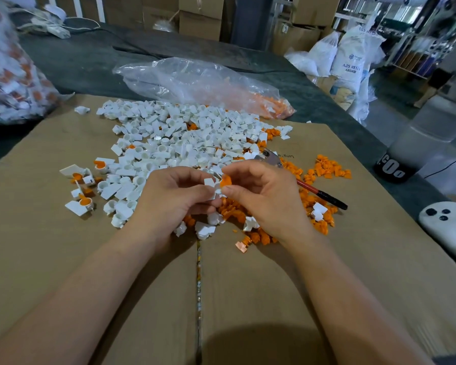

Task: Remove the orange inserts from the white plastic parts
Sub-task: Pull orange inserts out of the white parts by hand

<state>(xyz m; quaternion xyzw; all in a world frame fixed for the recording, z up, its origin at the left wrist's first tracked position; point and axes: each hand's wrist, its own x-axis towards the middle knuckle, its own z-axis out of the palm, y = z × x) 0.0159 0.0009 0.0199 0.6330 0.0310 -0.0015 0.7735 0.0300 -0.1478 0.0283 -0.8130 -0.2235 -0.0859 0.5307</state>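
My left hand (173, 200) pinches a small white plastic part (213, 187) above the cardboard. My right hand (263, 198) pinches the orange insert (225, 180) that sits at that part's top. Both hands meet at the middle of the view. A large heap of white parts (179, 138) lies behind the hands. Loose orange inserts (324, 169) are scattered to the right and under my right hand. At the left lie a few white parts with orange inserts inside (86, 202).
A flattened cardboard sheet (116, 272) covers the dark table. Pliers with a red and black handle (319, 192) lie right of my hands. A clear bag holding orange pieces (203, 83) lies behind the heap, another full bag (8, 72) at far left. A white device (448, 222) sits at the right edge.
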